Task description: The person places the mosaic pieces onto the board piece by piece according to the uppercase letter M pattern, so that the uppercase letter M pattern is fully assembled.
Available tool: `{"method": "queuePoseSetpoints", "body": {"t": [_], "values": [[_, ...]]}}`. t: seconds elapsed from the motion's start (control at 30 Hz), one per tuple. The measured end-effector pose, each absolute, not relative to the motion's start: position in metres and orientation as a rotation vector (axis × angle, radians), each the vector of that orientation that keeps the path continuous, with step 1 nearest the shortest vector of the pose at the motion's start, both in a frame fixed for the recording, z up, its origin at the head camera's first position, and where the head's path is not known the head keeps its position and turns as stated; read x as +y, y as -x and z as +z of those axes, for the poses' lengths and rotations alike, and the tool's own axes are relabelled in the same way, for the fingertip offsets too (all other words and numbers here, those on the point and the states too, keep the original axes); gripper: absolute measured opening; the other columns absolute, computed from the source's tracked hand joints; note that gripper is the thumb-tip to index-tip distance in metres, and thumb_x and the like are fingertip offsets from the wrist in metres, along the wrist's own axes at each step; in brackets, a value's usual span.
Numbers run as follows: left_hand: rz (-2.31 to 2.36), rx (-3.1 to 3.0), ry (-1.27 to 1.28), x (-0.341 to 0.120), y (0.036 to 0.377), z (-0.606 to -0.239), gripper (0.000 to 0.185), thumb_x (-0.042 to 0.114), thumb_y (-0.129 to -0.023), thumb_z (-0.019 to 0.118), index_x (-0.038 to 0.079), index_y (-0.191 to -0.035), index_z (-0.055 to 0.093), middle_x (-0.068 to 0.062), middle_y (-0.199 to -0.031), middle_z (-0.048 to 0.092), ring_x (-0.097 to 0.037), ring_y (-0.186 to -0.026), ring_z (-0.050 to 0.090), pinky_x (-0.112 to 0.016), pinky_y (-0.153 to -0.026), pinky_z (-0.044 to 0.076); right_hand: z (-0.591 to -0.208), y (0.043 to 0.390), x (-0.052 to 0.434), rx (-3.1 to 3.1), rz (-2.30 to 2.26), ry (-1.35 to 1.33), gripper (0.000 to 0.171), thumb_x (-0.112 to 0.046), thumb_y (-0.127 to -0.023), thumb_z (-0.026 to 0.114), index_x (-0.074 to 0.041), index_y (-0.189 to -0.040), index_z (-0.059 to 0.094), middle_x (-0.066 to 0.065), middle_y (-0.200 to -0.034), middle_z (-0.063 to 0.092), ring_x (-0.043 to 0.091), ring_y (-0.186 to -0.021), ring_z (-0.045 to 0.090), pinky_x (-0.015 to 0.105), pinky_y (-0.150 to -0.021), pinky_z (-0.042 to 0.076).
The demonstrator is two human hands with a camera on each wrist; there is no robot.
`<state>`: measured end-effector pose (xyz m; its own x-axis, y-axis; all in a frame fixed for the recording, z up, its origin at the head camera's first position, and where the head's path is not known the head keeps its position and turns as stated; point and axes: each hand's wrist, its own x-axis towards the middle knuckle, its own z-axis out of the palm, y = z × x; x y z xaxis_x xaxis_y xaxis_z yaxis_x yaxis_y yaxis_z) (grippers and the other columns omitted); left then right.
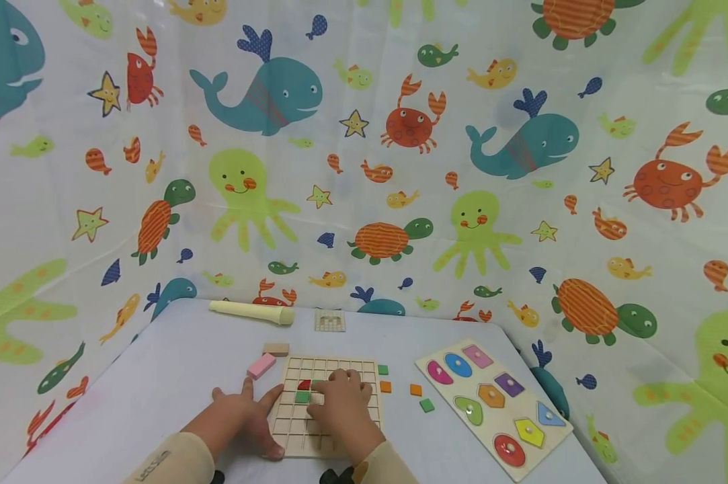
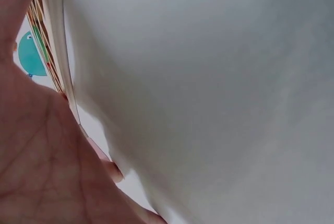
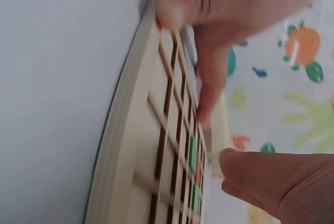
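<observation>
**Board (image 1: 294, 437), lower ctr of frame: both hands at it, tiles going in**

My L hand (image 1: 239, 415) is spread along the board's left side, thumb by the near corner, fingers fanned up toward the pink block (image 1: 261, 365). Looks like it's there to brace. My R hand (image 1: 342, 407) is over mid-board, fingers bent down at the cells. Can't tell if thumb + index pinch a tile or just touch one; the R wrist view doesn't settle it.

On the board, left of my R hand: red tile (image 1: 304, 385), w/ green tile (image 1: 302, 396) just below it, plus a bit more green by my R index tip. Spares lie off the board's right side: upper green (image 1: 383, 370), near orange (image 1: 386, 387), far orange (image 1: 415, 390), lower green (image 1: 427, 405). Small card (image 1: 329, 320), upper table ctr, may be a pattern ref; too small to read.

Step in hand, I'd say: seating a tile in its cell. Next move prob calls for a light fingertip press to get it flat & square btwn the ridges, L hand bracing, then a short reach right for a spare. Risk: a tile could catch a ridge & sit tilted, or my knuckles could nudge its neighbors.
</observation>
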<state>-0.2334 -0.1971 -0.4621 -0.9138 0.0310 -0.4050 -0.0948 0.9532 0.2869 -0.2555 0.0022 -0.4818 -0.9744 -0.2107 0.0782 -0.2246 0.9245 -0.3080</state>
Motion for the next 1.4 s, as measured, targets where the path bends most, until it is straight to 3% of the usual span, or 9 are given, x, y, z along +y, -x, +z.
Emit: {"method": "queuePoseSetpoints", "body": {"t": [0.43, 0.73, 1.13, 1.4], "values": [[0.453, 2.667, 0.051, -0.198, 0.235, -0.465, 0.130, 0.072, -0.057, 0.095, 0.026, -0.165, 0.037, -0.044, -0.168, 0.008, -0.089, -0.135, 0.005, -0.094, -0.103, 0.023, -0.482, 0.260, 0.086, -3.025, 0.638, -0.030, 0.058, -0.048, -0.086, 0.086, -0.035, -0.141, 0.070, 0.012, -0.148, 0.059, 0.045, -0.140, 0.042, 0.077, -0.109, 0.032], [0.441, 2.671, 0.036, -0.198, 0.235, -0.464, 0.131, 0.073, -0.057, 0.094, 0.027, -0.165, 0.036, -0.044, -0.168, 0.009, -0.090, -0.135, 0.004, -0.094, -0.103, 0.023, -0.492, 0.281, 0.119, -2.934, 0.552, 0.275, 0.061, -0.043, -0.084, 0.090, -0.031, -0.140, 0.071, 0.011, -0.137, 0.063, 0.040, -0.131, 0.047, 0.069, -0.106, 0.039], [0.447, 2.676, 0.030, -0.198, 0.235, -0.464, 0.130, 0.071, -0.058, 0.094, 0.027, -0.165, 0.036, -0.044, -0.168, 0.009, -0.089, -0.135, 0.005, -0.095, -0.103, 0.022, -0.496, 0.305, 0.121, -2.972, 0.559, 0.293, 0.037, -0.024, -0.082, 0.092, -0.027, -0.117, 0.083, 0.014, -0.124, 0.066, 0.038, -0.122, 0.047, 0.066, -0.104, 0.035], [0.440, 2.686, 0.031, -0.197, 0.234, -0.465, 0.132, 0.071, -0.056, 0.095, 0.025, -0.165, 0.037, -0.045, -0.167, 0.010, -0.091, -0.134, 0.005, -0.095, -0.103, 0.020, -0.496, 0.318, 0.115, -3.018, 0.542, 0.188, 0.024, -0.023, -0.080, 0.094, -0.027, -0.102, 0.085, 0.011, -0.113, 0.063, 0.037, -0.117, 0.046, 0.066, -0.104, 0.035]]}}
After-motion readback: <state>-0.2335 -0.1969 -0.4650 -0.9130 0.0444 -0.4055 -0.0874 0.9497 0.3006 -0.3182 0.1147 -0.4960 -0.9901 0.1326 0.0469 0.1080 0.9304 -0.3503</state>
